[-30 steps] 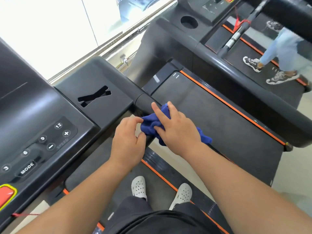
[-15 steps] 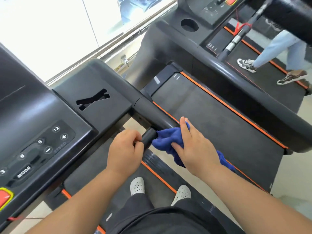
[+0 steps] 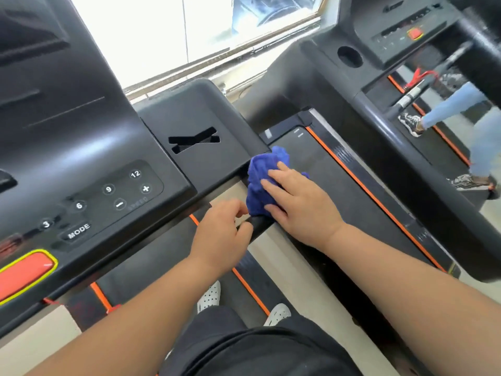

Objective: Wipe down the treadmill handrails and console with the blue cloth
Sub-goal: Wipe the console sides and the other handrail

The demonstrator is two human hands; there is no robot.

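Note:
The blue cloth [image 3: 261,175] is bunched over the black right handrail [image 3: 260,223], right where the rail meets the console [image 3: 113,164]. My right hand [image 3: 298,202] presses flat on the cloth with fingers spread, covering most of the rail. My left hand [image 3: 221,234] curls around the rail's near end, just below the cloth. The console shows speed buttons, a MODE key and a red stop button [image 3: 24,272] at the lower left.
A second treadmill [image 3: 406,164] stands close on the right, with a cup holder [image 3: 349,56] in its console. Another person's legs in jeans and sneakers [image 3: 461,104] move on a machine beyond it. A bright window [image 3: 189,28] is ahead. My feet in white clogs [image 3: 208,297] stand on the belt.
My right hand slid the cloth up the handrail from its near end to the console joint. The left hand kept its hold on the rail's end.

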